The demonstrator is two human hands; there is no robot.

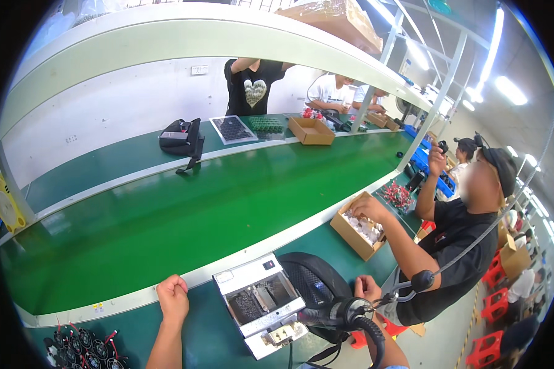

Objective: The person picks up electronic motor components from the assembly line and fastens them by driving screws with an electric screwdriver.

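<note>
My left hand (173,297) is closed in a fist at the bench's front rail, with nothing showing in it. To its right stands a white metal screw feeder (260,301) with small dark screws in its open top. My right hand (367,288) is closed, its fingers curled; whatever it may hold is hidden. In front of my right forearm hangs a black electric screwdriver (335,315) with a coiled cord. Behind the feeder lies a black mesh bag (314,277). Several small black fans (86,350) with red wires lie at the lower left.
A green conveyor belt (184,215) runs across beyond the bench. At right, a co-worker (458,240) reaches into a cardboard box (357,237) of pale parts, beside red-wired parts (397,195). Across the belt are a black bag (181,138), a tray (232,129) and another box (312,131).
</note>
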